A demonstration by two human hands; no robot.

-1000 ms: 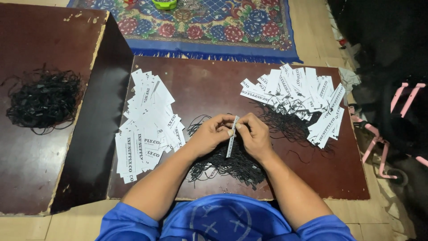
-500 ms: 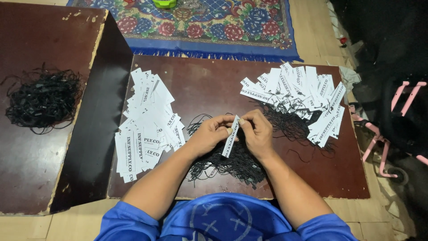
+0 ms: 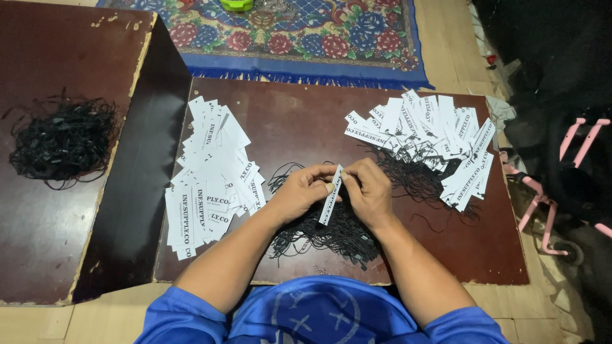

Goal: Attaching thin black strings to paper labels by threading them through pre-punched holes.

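Observation:
Both hands meet over the middle of a dark brown low table (image 3: 299,121). My left hand (image 3: 305,191) and my right hand (image 3: 366,190) pinch one narrow white paper tag (image 3: 330,196) between them, held nearly upright. Under the hands lies a tangle of black strings (image 3: 331,236). A loose pile of plain white tags (image 3: 213,175) sits left of the hands. To the right, a fan of white tags with black strings attached (image 3: 433,143) spreads over the table.
A second dark wooden board (image 3: 57,70) stands on the left with a heap of black strings (image 3: 60,140) on it. A patterned blue rug (image 3: 306,38) lies beyond the table. A pink frame (image 3: 554,191) stands at the right edge.
The tag between my hands has tilted and shifted slightly; the fingers have regripped its upper end. Arms and piles stay where they were.

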